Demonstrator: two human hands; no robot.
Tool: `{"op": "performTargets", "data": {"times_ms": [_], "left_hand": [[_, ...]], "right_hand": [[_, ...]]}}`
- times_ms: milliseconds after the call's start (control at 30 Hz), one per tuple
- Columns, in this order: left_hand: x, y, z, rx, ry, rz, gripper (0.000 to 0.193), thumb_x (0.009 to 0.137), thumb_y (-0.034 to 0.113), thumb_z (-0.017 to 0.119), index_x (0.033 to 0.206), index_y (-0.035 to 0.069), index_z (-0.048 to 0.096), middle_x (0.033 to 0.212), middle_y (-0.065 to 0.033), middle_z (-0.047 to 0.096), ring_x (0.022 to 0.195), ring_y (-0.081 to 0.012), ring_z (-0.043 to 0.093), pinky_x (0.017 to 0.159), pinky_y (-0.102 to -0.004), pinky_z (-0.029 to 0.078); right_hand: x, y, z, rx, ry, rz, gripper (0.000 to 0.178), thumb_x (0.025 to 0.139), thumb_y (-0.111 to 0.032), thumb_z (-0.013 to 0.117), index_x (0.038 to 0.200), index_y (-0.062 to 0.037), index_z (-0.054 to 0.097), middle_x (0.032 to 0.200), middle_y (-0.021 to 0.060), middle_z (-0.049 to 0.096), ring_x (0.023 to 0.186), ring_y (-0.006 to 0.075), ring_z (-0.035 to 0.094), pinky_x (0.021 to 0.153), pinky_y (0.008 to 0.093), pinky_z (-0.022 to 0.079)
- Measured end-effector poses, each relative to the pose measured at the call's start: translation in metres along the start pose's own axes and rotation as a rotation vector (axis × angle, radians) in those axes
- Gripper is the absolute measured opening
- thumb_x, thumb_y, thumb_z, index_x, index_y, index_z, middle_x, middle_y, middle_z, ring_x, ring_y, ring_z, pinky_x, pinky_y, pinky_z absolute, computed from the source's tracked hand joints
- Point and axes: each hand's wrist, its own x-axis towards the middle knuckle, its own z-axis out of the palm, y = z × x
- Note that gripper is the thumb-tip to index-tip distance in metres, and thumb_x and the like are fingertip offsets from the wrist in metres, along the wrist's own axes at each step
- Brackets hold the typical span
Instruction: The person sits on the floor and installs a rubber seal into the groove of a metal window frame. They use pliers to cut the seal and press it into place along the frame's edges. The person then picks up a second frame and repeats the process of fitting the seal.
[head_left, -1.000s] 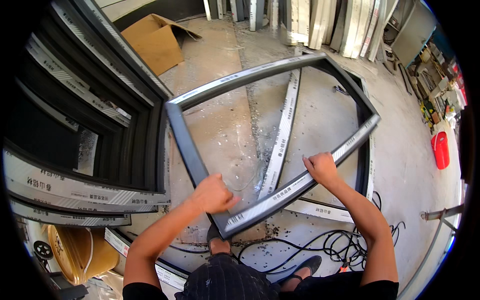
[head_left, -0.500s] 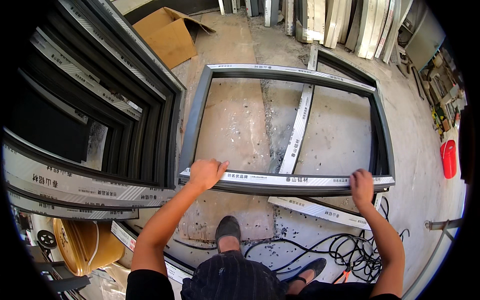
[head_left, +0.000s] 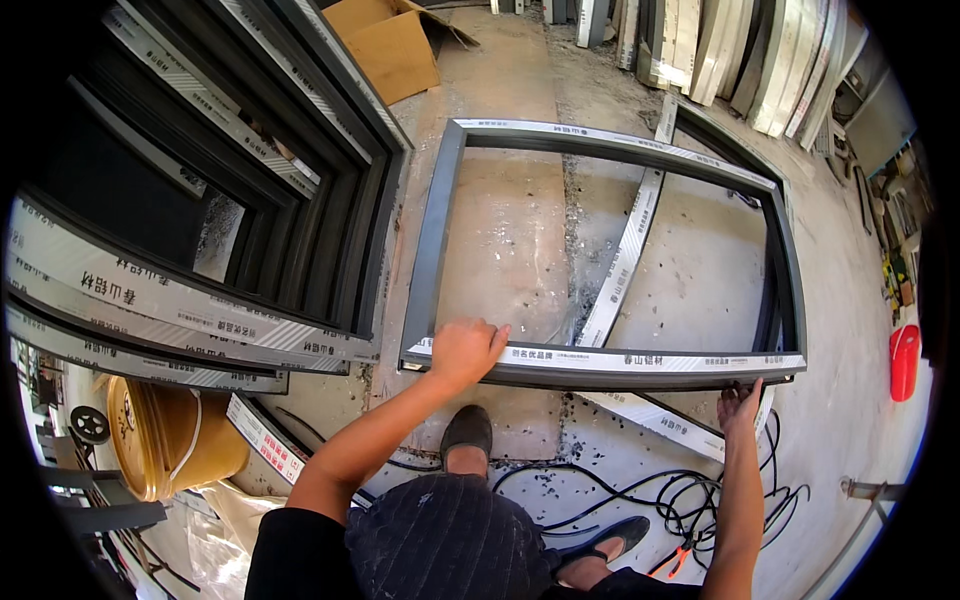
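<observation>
A dark grey metal window frame (head_left: 600, 359), its edges covered with white printed film, lies in front of me. My left hand (head_left: 466, 354) is closed over its near rail, close to the left corner, with the thumb pointing right. Near the right corner, my right hand (head_left: 739, 407) grips the same rail from below; part of its fingers is hidden by the rail. Under this frame is a second frame (head_left: 624, 262), set at an angle, whose film-covered bars show through the opening and past the near edge.
Nested dark frames (head_left: 200, 310) stand at the left. Below them is a yellow bucket (head_left: 180, 440). A cardboard box (head_left: 395, 55) lies at the back, near upright profiles (head_left: 690, 50). Black cable (head_left: 690, 500) and orange-handled pliers (head_left: 672, 562) lie by my feet. A red container (head_left: 904, 365) stands right.
My right hand has gone from the top of the near rail to its underside. The left hand keeps its hold. The whole view has shifted, moving the scene rightward.
</observation>
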Motion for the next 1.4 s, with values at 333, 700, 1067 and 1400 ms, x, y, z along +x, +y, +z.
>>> {"op": "performTargets", "data": {"times_ms": [333, 700, 1067, 1400], "left_hand": [[-0.007, -0.004, 0.002, -0.004, 0.074, -0.022, 0.040, 0.087, 0.031, 0.054, 0.058, 0.004, 0.063, 0.062, -0.0133, 0.060, 0.060, -0.0338, 0.058, 0.056, -0.0448, 0.045], [0.001, 0.015, 0.020, 0.071, 0.138, 0.002, 0.036, 0.086, 0.027, 0.056, 0.059, 0.004, 0.061, 0.062, -0.0144, 0.058, 0.060, -0.0334, 0.058, 0.056, -0.0450, 0.045], [-0.002, 0.003, 0.019, 0.089, 0.174, -0.022, 0.036, 0.083, 0.028, 0.058, 0.057, 0.003, 0.061, 0.060, -0.0160, 0.059, 0.056, -0.0346, 0.058, 0.054, -0.0456, 0.046], [-0.017, -0.018, 0.025, -0.085, 0.206, -0.102, 0.034, 0.086, 0.024, 0.053, 0.060, 0.004, 0.060, 0.063, -0.0153, 0.059, 0.061, -0.0340, 0.058, 0.058, -0.0452, 0.045]], "right_hand": [[0.003, -0.023, 0.039, 0.146, 0.209, 0.027, 0.046, 0.089, -0.053, 0.047, 0.103, -0.0110, 0.060, 0.095, 0.0071, 0.065, 0.086, 0.0204, 0.063, 0.075, 0.0327, 0.054], [0.039, -0.031, -0.007, 0.108, 0.176, -0.249, 0.056, 0.095, -0.048, 0.039, 0.129, -0.0048, 0.046, 0.129, 0.0147, 0.049, 0.112, 0.0312, 0.050, 0.094, 0.0468, 0.043], [0.014, -0.012, 0.035, 0.392, -0.153, 0.216, 0.048, 0.082, -0.044, 0.058, 0.118, -0.0121, 0.056, 0.120, 0.0093, 0.059, 0.112, 0.0291, 0.054, 0.105, 0.0469, 0.037], [-0.084, -0.073, 0.058, 0.313, -0.096, 0.043, 0.055, 0.095, -0.049, 0.037, 0.131, -0.0089, 0.047, 0.133, 0.0114, 0.049, 0.120, 0.0302, 0.048, 0.102, 0.0485, 0.038]]}}
